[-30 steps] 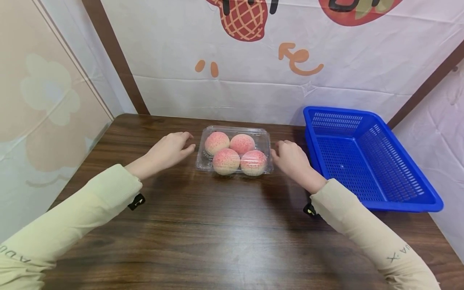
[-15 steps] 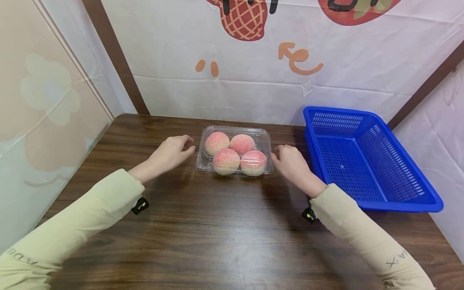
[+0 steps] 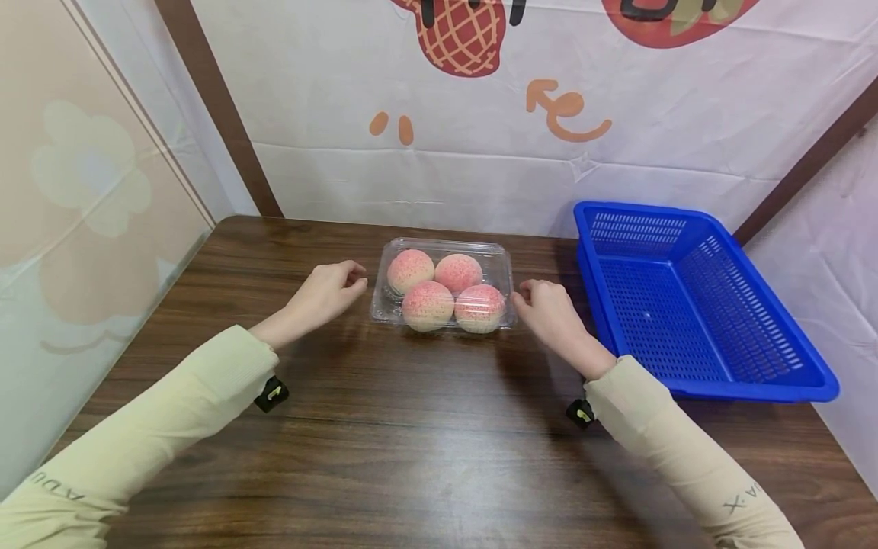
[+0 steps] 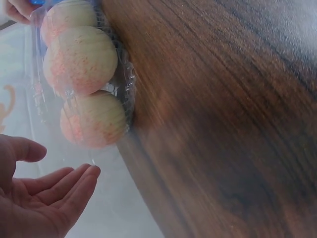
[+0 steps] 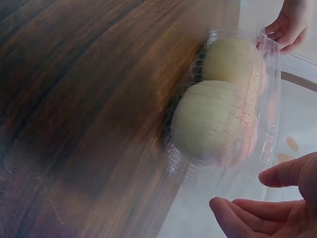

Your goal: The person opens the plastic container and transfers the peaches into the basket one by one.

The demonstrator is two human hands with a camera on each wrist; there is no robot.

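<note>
A clear plastic clamshell box (image 3: 494, 263) sits near the table's back edge with several pink-and-cream peaches (image 3: 428, 306) inside. To its left my left hand (image 3: 322, 293) hovers, thumb and fingers apart and relaxed, a small gap from the box side. The left wrist view shows that hand (image 4: 49, 193) with nothing between thumb and fingers. On the other side my right hand (image 3: 549, 309) is close by the box's right wall, its fingers loosely bent. In the right wrist view the right hand (image 5: 272, 203) has its thumb and fingers spread apart, holding nothing.
A blue perforated plastic basket (image 3: 675, 320) stands to the right of my right hand. The dark wooden table (image 3: 425, 442) stretches toward me, and a printed cloth backdrop (image 3: 329, 175) hangs behind its far edge.
Both hands have shifted slightly toward me, lower in the head view, with the left also a little farther from the box. The box, peaches and basket have stayed in place.
</note>
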